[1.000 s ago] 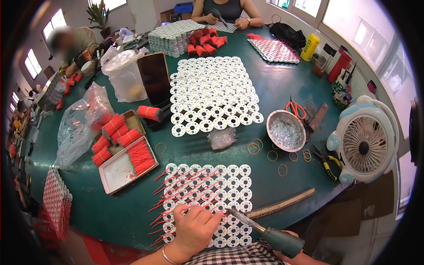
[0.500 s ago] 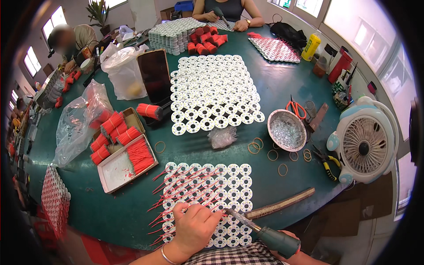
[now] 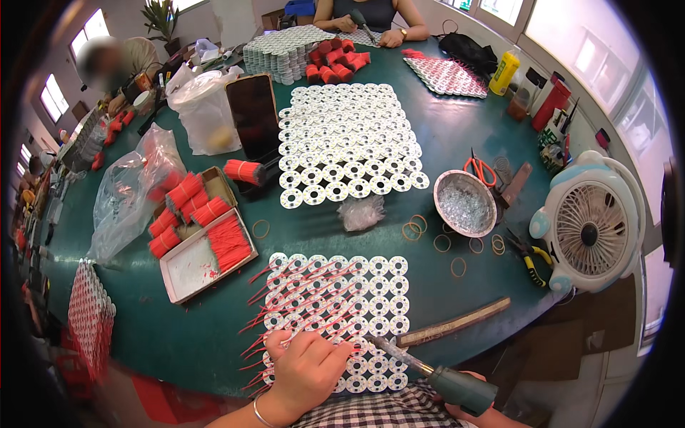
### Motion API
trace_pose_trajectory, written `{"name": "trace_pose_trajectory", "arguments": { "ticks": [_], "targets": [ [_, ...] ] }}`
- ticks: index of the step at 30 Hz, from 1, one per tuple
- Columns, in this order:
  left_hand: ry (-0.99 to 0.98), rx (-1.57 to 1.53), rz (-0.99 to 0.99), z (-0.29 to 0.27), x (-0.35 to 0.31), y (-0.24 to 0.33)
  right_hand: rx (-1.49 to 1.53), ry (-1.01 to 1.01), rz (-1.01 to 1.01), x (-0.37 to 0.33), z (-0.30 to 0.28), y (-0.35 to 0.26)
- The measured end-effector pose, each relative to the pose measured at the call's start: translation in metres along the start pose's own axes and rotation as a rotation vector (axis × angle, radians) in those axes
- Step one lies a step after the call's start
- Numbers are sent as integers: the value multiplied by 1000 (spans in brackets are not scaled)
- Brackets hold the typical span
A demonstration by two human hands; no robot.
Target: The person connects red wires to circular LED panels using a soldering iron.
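Note:
A panel of round white circuit boards [image 3: 378, 306] lies before me, joined in a grid. Thin red wires [image 3: 307, 278] stick out leftward from its left and middle columns. Over the panel's lower left, my left hand [image 3: 307, 367] is closed, thumb and finger pinching what looks like a red wire at the boards; the pinched end is mostly hidden. My right hand [image 3: 467, 399] grips the green handle of a soldering iron [image 3: 457, 389], whose handle covers most of the fingers. The iron's metal tip points left, just beside my left fingertips, over the boards.
A wooden strip [image 3: 453, 323] lies right of the panel. Around are a box of red wire bundles [image 3: 182, 282], a stack of board panels [image 3: 349, 143], a metal bowl [image 3: 465, 203], pliers [image 3: 531, 260], a fan [image 3: 589, 232] and a phone [image 3: 252, 118]. A co-worker [image 3: 371, 18] solders across the table.
The iron's tip has drawn slightly right, away from my left fingertips. My left hand has shifted a little toward me on the panel. The whole view has tilted slightly.

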State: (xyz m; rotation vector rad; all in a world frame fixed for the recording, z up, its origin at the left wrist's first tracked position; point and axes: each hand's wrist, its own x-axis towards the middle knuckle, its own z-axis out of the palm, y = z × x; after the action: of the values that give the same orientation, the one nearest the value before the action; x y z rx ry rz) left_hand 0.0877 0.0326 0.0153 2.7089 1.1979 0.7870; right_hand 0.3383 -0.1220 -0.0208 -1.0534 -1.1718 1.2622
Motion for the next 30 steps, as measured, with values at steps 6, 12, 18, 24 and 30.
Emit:
{"name": "trace_pose_trajectory", "arguments": {
  "ticks": [6, 12, 18, 24, 30],
  "targets": [
    [-7, 8, 2, 7, -8, -3, -419, 78, -232, 1, 10, -2],
    [-22, -19, 10, 7, -10, -3, -565, 25, 103, -3, 2, -9],
    [-22, -6, 19, 8, -10, -3, -819, -61, -65, 2, 4, -9],
    [-31, -3, 8, 7, -8, -1, -548, 6, 204, -5, -3, -10],
    [-10, -51, -17, 2, -7, 6, -588, 72, -114, -6, -3, -12]
  ]
}}
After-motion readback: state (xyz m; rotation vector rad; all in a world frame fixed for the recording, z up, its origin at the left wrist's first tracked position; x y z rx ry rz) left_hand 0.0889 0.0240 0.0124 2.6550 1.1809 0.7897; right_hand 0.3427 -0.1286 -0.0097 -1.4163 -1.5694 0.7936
